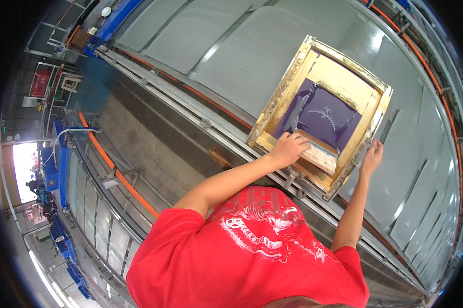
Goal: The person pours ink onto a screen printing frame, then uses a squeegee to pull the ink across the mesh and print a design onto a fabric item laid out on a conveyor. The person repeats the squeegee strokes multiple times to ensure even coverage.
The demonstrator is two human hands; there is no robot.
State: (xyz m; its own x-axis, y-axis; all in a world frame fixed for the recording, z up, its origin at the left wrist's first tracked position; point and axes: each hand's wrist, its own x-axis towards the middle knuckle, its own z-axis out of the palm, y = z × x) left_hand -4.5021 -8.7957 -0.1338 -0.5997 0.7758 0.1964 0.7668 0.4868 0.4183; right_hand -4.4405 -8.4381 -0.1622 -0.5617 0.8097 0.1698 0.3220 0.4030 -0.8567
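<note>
A screen printing frame [274, 110] lies tilted on the long grey table, its edges worn and stained. Inside it is a yellowish border around a purple area [334, 97] with a pale curved design. My left hand [291, 149] is closed around the wooden handle of a squeegee [319, 155], which rests across the near end of the purple area. At the frame's right side, my right hand [373, 158] grips the outer edge, fingers bent over it. The squeegee's blade edge is mostly hidden.
The grey table [216, 61] stretches away left and right, with flat panels along it. A metal rail [190, 115] runs along its near edge. Behind me is a concrete aisle [154, 138], then another table with an orange strip [121, 177]. A red crate [40, 82] stands far left.
</note>
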